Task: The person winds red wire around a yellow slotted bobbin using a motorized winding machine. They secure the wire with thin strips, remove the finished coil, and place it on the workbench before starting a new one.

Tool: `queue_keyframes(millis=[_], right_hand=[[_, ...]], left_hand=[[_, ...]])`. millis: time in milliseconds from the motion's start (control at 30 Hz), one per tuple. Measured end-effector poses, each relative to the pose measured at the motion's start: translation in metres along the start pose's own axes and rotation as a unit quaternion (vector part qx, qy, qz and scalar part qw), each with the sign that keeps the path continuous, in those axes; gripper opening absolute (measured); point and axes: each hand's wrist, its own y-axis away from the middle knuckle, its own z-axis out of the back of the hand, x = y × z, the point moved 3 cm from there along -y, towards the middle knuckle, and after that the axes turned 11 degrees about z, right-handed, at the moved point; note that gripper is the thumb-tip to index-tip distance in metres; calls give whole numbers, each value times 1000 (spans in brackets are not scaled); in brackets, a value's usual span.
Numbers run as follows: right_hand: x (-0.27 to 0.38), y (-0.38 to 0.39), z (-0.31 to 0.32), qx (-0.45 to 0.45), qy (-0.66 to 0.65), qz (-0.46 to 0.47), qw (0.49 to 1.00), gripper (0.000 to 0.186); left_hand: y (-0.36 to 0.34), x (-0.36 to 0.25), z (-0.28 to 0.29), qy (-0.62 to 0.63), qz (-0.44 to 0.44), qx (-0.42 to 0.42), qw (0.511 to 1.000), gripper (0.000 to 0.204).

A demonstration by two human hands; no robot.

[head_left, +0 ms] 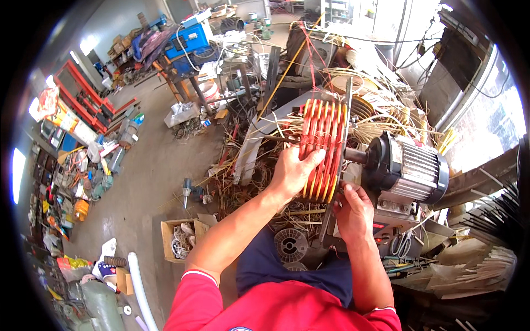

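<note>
Nearest is the worker's own red shirt [287,309], with navy trousers [259,259] beyond it and a dark, slotted plastic reel [291,245] low by the knees; off to the left an open cardboard box [170,243] sits on the floor. A little farther out, the right hand [354,212] is raised at the near right edge of a ribbed drum [323,129] banded in red and yellow, its thumb and forefinger bent close together; I can't tell whether they pinch anything thin. The left hand [293,174] lies against the drum's near left part, thumb stretched rightward over the red strands, while its other fingers are mostly hidden, so I can't say how firmly they grip. What matters is how the drum sits: straight ahead of both hands, its axle running left to right and its bands running near to far, so most of it lies on the far side of the fingers. The left hand is nearer the middle of the bands, the right one nearer the flat metal plate [348,110] that closes the drum's right end. From there a shaft [356,156] leads right to a finned motor [411,168]. Farther off, pale loose strips [381,105] heap up behind the drum, thin red strands [312,66] rise away from it, and a blue case [190,41] stands to the far left.
</note>
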Motion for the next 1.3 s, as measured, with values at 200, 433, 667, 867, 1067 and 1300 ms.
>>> queue_keyframes(millis=[200, 433, 667, 867, 1067, 1300], right_hand=[[5, 1, -5, 32, 24, 13, 999, 11], [0, 2, -5, 26, 57, -14, 998, 13], [-2, 1, -3, -18, 34, -25, 999, 28], [-3, -3, 0, 34, 0, -31, 999, 22], [2, 0, -6, 16, 1, -18, 1000, 25], [5, 1, -10, -11, -41, -39, 998, 20]], left_hand=[[2, -3, -1, 23, -5, 11, 1000, 28], [-4, 7, 3, -20, -6, -4, 1000, 28], [4, -6, -4, 47, 29, 4, 998, 29], [0, 1, 0, 42, 25, -25, 998, 25], [0, 0, -4, 59, 8, -17, 998, 26], [1, -3, -6, 64, 16, 3, 998, 31]])
